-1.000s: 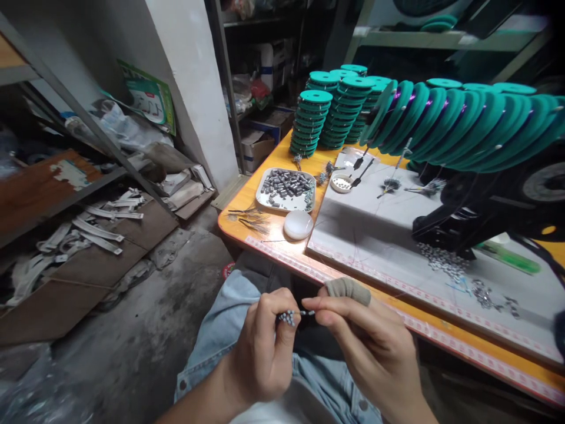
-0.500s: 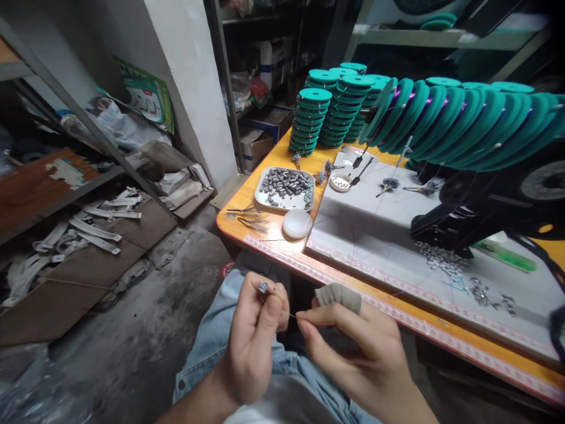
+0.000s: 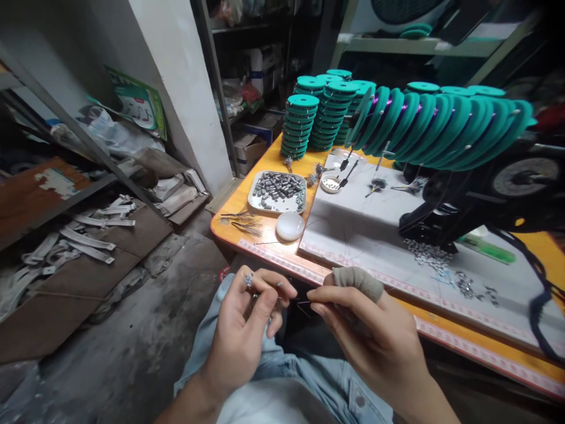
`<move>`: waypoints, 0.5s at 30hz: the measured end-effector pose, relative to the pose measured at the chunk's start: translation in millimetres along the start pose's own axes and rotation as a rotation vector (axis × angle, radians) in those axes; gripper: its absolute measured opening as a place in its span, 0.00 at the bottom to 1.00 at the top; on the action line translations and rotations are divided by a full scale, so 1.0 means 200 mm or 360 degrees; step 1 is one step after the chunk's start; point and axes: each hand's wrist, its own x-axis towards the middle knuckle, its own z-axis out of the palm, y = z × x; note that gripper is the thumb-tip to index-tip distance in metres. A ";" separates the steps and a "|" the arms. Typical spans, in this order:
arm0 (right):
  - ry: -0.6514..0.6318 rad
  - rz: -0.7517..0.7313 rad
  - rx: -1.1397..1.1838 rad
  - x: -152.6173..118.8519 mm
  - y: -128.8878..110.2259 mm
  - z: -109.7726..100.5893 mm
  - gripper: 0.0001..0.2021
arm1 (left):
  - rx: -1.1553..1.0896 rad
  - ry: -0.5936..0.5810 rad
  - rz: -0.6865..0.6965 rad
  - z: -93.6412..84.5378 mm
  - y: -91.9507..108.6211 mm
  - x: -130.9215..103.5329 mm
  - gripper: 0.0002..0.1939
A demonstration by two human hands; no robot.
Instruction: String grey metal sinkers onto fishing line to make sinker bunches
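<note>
Loosely curled, the left hand [image 3: 241, 338] grips a cluster of small grey pieces [image 3: 248, 281] beside its knuckles, which I judge leaves its other fingers free. From my remote view, the right hand [image 3: 375, 330] pinches a thin strand [image 3: 303, 303] at thumb and fingertip, a grasp suited to something so fine; its cloth finger wrap [image 3: 359, 282] probably guards the skin. Both work over the lap, just off the tabletop [image 3: 223, 227], where the tray [image 3: 251, 203] of dark cylinders [image 3: 278, 187] sits near the edge, presumably for easy reach.
</note>
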 end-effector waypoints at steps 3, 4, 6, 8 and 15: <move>0.0037 0.0003 0.0014 -0.01 0.00 0.01 0.09 | -0.0157 -0.0089 0.0040 0.01 -0.01 0.01 0.11; 0.0053 0.0004 0.0021 -0.01 0.00 0.01 0.09 | -0.0202 -0.0117 0.0016 0.01 -0.01 0.02 0.11; 0.0095 -0.0004 0.0019 -0.01 0.00 0.02 0.10 | -0.0257 -0.0174 -0.0087 0.00 -0.02 0.01 0.09; 0.0124 -0.0029 -0.0004 -0.02 0.00 0.03 0.11 | -0.0202 -0.0234 -0.0205 -0.01 -0.02 0.00 0.09; 0.0119 -0.0100 -0.0058 -0.03 0.01 0.05 0.13 | 0.0572 -0.0213 -0.0050 -0.01 0.01 0.02 0.12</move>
